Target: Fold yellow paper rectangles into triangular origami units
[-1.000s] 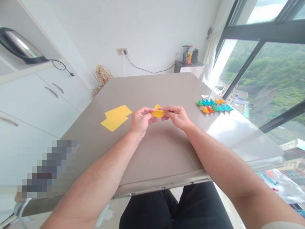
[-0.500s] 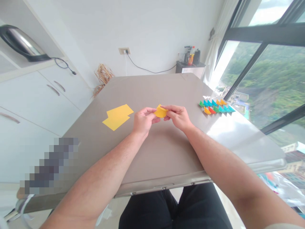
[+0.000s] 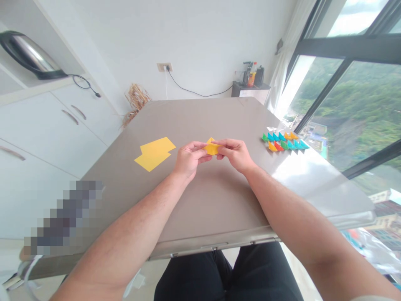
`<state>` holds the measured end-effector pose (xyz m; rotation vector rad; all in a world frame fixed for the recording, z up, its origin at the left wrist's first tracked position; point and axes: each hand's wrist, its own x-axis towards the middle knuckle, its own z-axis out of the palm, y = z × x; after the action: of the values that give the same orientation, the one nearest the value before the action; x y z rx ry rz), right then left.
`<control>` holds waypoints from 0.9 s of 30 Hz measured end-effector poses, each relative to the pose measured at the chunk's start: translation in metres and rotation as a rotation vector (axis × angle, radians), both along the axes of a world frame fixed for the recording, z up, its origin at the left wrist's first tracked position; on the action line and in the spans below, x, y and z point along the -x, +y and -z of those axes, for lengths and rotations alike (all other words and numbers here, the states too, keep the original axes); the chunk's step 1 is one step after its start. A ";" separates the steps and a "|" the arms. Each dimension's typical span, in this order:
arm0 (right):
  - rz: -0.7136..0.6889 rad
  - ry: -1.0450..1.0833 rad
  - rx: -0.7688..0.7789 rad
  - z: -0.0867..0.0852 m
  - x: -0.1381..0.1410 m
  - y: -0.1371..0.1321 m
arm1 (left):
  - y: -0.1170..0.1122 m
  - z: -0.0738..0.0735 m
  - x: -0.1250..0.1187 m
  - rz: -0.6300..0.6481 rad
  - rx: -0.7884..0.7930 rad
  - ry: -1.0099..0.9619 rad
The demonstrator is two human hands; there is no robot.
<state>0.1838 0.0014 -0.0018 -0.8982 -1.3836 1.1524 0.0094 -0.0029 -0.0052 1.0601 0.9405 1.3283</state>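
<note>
A small folded piece of yellow paper (image 3: 212, 147) is held above the middle of the table, a pointed tip showing at its top. My left hand (image 3: 189, 158) pinches its left end between thumb and fingers. On the other side my right hand (image 3: 234, 153) grips the right end, the thumb and index finger closed on it. Both sets of fingertips cover the paper's ends. To the left of my hands, yellow paper sheets (image 3: 154, 154) lie flat and overlapping. Over on the right stand two rows of small folded paper boats (image 3: 283, 141) in green, blue, orange and red.
The grey-brown table (image 3: 213, 200) has its near edge just above my legs. A low dark cabinet (image 3: 250, 90) behind it carries a bottle (image 3: 252, 75). An electric kettle (image 3: 33, 56) sits on the left shelf. A window (image 3: 369, 96) runs along the right.
The yellow paper has turned a little in my fingers, so its pointed top shows more clearly. My hands have barely moved and both still hold it.
</note>
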 end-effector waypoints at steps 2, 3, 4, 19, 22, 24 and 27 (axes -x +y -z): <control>-0.002 0.028 0.011 -0.001 -0.001 0.000 | 0.001 0.000 0.002 0.014 0.004 -0.018; -0.006 0.041 0.017 -0.001 -0.002 0.000 | 0.001 0.000 0.003 0.020 0.005 -0.022; -0.013 0.053 0.025 -0.001 -0.003 0.000 | 0.002 0.000 0.003 0.028 0.008 -0.026; -0.059 0.105 0.040 0.000 -0.007 0.001 | 0.000 -0.005 0.002 0.032 -0.001 -0.050; -0.066 0.060 0.013 -0.001 -0.005 -0.002 | -0.001 -0.005 0.001 -0.003 -0.040 -0.005; -0.073 0.040 0.001 -0.003 -0.003 -0.004 | -0.002 -0.004 -0.001 -0.052 -0.085 0.034; -0.026 0.019 0.017 -0.004 0.001 -0.006 | -0.001 -0.003 -0.002 -0.128 -0.159 0.079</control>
<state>0.1826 -0.0051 0.0022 -0.8816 -1.3757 1.1912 0.0113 -0.0041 -0.0022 1.1979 0.9874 1.4951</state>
